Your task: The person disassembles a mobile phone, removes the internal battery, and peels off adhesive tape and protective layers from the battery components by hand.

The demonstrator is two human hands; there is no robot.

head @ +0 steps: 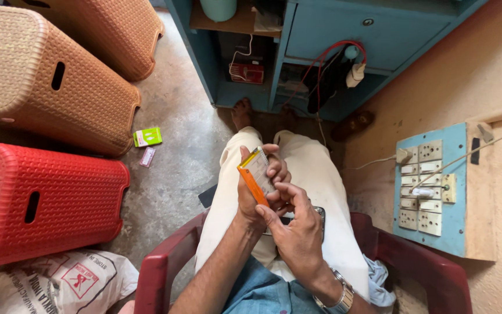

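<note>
While the person sits in a dark red plastic chair (159,273), the left hand (257,192) is clamped around a small orange-edged packet (257,173), held upright above the lap. The right hand (297,232) is half closed beside it, its fingers (294,195) touching the packet's lower edge – it grips nothing that I can make out. The step in hand looks like opening or emptying the packet; the next move would call for a steady left hold and a fine pinch at one end (a judgement only). A dark flat object (319,216) lies on the lap, mostly hidden under the right hand – what it is cannot be told. On the floor lies a green packet (147,136); its contents do not show.
</note>
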